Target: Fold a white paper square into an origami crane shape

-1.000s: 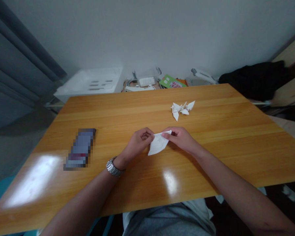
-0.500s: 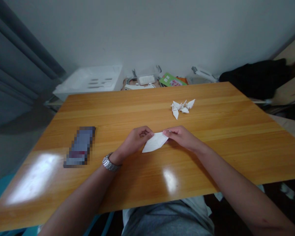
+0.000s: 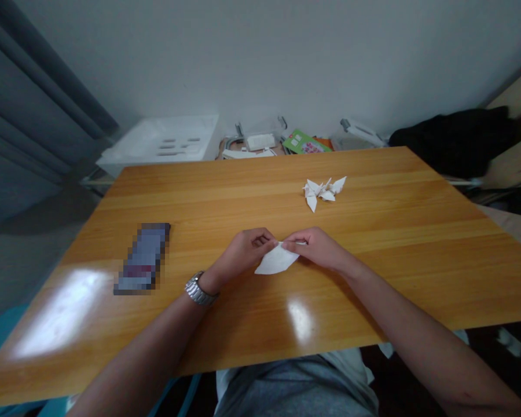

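Note:
A folded piece of white paper [image 3: 276, 262] is held between my two hands above the front middle of the wooden table [image 3: 226, 202]. My left hand [image 3: 248, 252] pinches its upper left edge with thumb and fingertips, a metal-band watch [image 3: 200, 288] on that wrist. On the upper right edge, my right hand [image 3: 315, 248] pinches the same paper, its thumb lying across the front. The two sets of fingertips are close together. Beyond my hands lie white folded-paper figures [image 3: 323, 192] with pointed wings, bunched together.
To the left on the table lies a phone [image 3: 144, 258], its screen blurred out. Behind the far edge are a white plastic tray [image 3: 165, 136], a green booklet [image 3: 306, 142] and a white box [image 3: 260, 141]. A black cloth [image 3: 454, 139] is heaped at the far right.
Both hands have drawn closer together along the paper's top edge, and the fingertips now nearly meet. The paper's lower edge looks more curved. The folded figures and phone stay put.

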Demonstrator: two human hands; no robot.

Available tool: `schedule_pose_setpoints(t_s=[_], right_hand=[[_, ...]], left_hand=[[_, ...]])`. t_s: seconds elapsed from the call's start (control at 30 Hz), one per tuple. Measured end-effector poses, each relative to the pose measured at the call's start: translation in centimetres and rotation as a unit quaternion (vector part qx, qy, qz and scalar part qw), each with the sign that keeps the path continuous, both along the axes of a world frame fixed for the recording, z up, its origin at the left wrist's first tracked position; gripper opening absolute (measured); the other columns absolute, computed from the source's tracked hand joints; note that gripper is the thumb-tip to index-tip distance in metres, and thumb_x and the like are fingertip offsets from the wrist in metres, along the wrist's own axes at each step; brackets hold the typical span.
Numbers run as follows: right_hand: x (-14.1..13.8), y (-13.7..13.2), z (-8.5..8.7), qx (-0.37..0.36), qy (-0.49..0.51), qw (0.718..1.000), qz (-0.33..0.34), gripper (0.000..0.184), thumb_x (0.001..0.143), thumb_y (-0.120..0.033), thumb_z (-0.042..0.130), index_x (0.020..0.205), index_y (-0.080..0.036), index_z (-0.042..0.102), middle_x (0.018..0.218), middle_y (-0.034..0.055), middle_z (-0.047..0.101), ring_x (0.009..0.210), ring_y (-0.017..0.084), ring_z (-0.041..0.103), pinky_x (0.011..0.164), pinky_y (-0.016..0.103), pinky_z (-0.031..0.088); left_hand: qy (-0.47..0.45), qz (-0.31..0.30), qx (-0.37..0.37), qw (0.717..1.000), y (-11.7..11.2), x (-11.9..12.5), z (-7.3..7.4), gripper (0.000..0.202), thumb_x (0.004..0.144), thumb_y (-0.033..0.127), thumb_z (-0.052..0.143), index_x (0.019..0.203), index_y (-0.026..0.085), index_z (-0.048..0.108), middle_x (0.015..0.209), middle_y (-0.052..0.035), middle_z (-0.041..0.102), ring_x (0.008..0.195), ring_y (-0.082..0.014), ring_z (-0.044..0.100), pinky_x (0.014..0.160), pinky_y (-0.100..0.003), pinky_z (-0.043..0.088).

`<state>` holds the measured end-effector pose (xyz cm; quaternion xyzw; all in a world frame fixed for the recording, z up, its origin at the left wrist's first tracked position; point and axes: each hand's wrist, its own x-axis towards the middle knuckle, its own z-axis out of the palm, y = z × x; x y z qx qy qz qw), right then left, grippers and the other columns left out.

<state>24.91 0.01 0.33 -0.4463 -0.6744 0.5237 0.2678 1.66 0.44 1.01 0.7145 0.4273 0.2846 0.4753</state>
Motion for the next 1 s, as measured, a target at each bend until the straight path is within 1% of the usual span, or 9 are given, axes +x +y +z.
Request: schedule_pose_setpoints(t_s=[0.13,0.23,0.3,0.37,0.47,0.53,0.63,0.77,1.0], right_hand=[[0.2,0.3,-0.3,0.005,0.012,0.999,-0.052,0.039,0.09,-0.052,0.067,0.093,-0.015,0.08,0.091,0.0071,0.08,0.08,0.022,0.07,0.076,0.032,0.051],[0.3,0.6,-0.6,0.004,0.034,0.996,-0.088,0.038,0.089,-0.052,0.068,0.091,-0.015,0.079,0.088,0.0065,0.078,0.076,0.02,0.067,0.072,0.03,0.049],[0.3,0.7,-0.7,-0.012,0.051,0.993,-0.108,0.038,0.088,-0.053,0.069,0.092,-0.015,0.077,0.084,0.0056,0.076,0.072,0.018,0.065,0.067,0.029,0.048],[0.3,0.7,-0.7,-0.026,0.067,0.991,-0.114,0.038,0.086,-0.053,0.07,0.092,-0.016,0.074,0.08,0.0044,0.074,0.069,0.017,0.063,0.064,0.028,0.046],[0.0,0.5,-0.6,-0.042,0.083,0.991,-0.091,0.036,0.081,-0.049,0.075,0.093,-0.016,0.07,0.08,0.0033,0.073,0.067,0.015,0.061,0.062,0.026,0.044],[-0.2,0.3,-0.5,-0.056,0.081,0.993,-0.07,0.036,0.081,-0.049,0.075,0.095,-0.016,0.07,0.081,0.0031,0.072,0.067,0.015,0.061,0.061,0.026,0.044],[-0.3,-0.1,-0.2,-0.058,0.067,0.995,-0.035,0.036,0.086,-0.05,0.071,0.098,-0.016,0.071,0.085,0.0038,0.073,0.071,0.016,0.062,0.063,0.026,0.045],[-0.3,-0.4,0.0,-0.055,0.046,0.997,0.004,0.041,0.09,-0.056,0.067,0.095,-0.016,0.073,0.082,0.0028,0.071,0.071,0.016,0.059,0.063,0.026,0.043],[-0.2,-0.5,-0.1,-0.089,0.049,0.994,0.026,0.044,0.085,-0.058,0.073,0.094,-0.015,0.076,0.083,0.0026,0.074,0.071,0.016,0.061,0.067,0.027,0.044]], left_hand=[[-0.045,-0.018,-0.034,0.998,0.1,-0.1,0.1,0.035,0.089,0.045,0.071,0.109,0.016,0.069,0.101,-0.0081,0.076,0.089,-0.019,0.071,0.079,-0.028,0.056],[-0.054,-0.046,-0.043,0.997,0.1,-0.3,0.2,0.044,0.085,0.035,0.076,0.123,0.017,0.063,0.111,-0.0086,0.075,0.096,-0.0198,0.072,0.086,-0.03,0.058],[-0.047,-0.028,-0.015,0.998,0.2,-0.4,0.3,0.037,0.089,0.031,0.07,0.123,0.017,0.064,0.113,-0.0086,0.075,0.1,-0.0195,0.072,0.089,-0.031,0.057],[-0.044,0.016,0.011,0.999,0.4,-0.5,0.2,0.029,0.093,0.031,0.064,0.118,0.016,0.067,0.111,-0.0091,0.075,0.1,-0.0196,0.071,0.09,-0.031,0.056],[-0.032,0.058,0.033,0.997,0.6,-0.6,0.0,0.025,0.094,0.034,0.064,0.109,0.016,0.07,0.107,-0.0088,0.076,0.098,-0.0201,0.071,0.087,-0.03,0.056],[-0.022,0.062,0.041,0.997,0.7,-0.7,-0.2,0.027,0.094,0.037,0.064,0.108,0.016,0.072,0.105,-0.0079,0.076,0.095,-0.0197,0.071,0.085,-0.028,0.056],[-0.014,0.038,0.041,0.998,0.7,-0.8,-0.2,0.029,0.096,0.04,0.062,0.108,0.017,0.074,0.104,-0.0067,0.077,0.092,-0.0189,0.071,0.082,-0.027,0.055],[-0.021,0.013,0.023,0.999,0.5,-0.8,-0.1,0.028,0.097,0.04,0.06,0.108,0.018,0.075,0.103,-0.0064,0.078,0.092,-0.0188,0.071,0.081,-0.027,0.055],[-0.047,-0.022,-0.012,0.999,0.5,-0.8,0.4,0.026,0.093,0.036,0.064,0.106,0.017,0.075,0.103,-0.0076,0.077,0.091,-0.0185,0.071,0.081,-0.027,0.056]])
